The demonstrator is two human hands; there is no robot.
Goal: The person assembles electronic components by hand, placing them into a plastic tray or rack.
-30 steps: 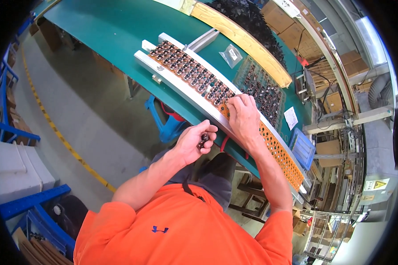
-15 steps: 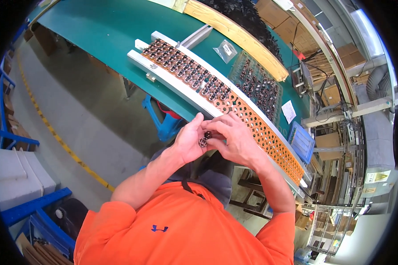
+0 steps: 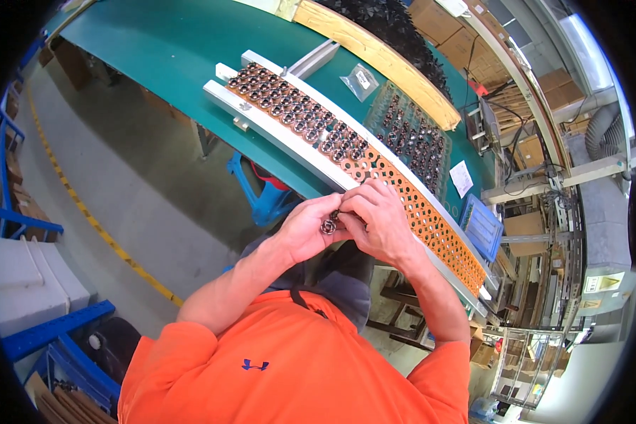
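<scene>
In front of my body my two hands meet at the near edge of a long orange perforated board [image 3: 431, 215]. My left hand [image 3: 309, 230] is closed around small shiny round metal parts [image 3: 328, 226]. The fingers of my right hand [image 3: 380, 220] are curled in a pinch on the same parts, hiding some of them. Dark, shiny cup-like pieces [image 3: 290, 106] stand in rows on the board's far left end. Toward the right its holes show bare. A pale metal rail [image 3: 283, 134] runs along the board's near side.
Behind the board, a clear tray [image 3: 420, 138] holds many similar pieces. Near it are a small plastic bag [image 3: 360, 81], a white paper slip [image 3: 461, 178] and a blue bin [image 3: 482, 227]. A blue stool [image 3: 258, 194] stands by the green table [image 3: 155, 42].
My left hand has shifted slightly right, closer to my right hand. Its thumb now lies lower, against the right fingers, with the metal parts still between the hands.
</scene>
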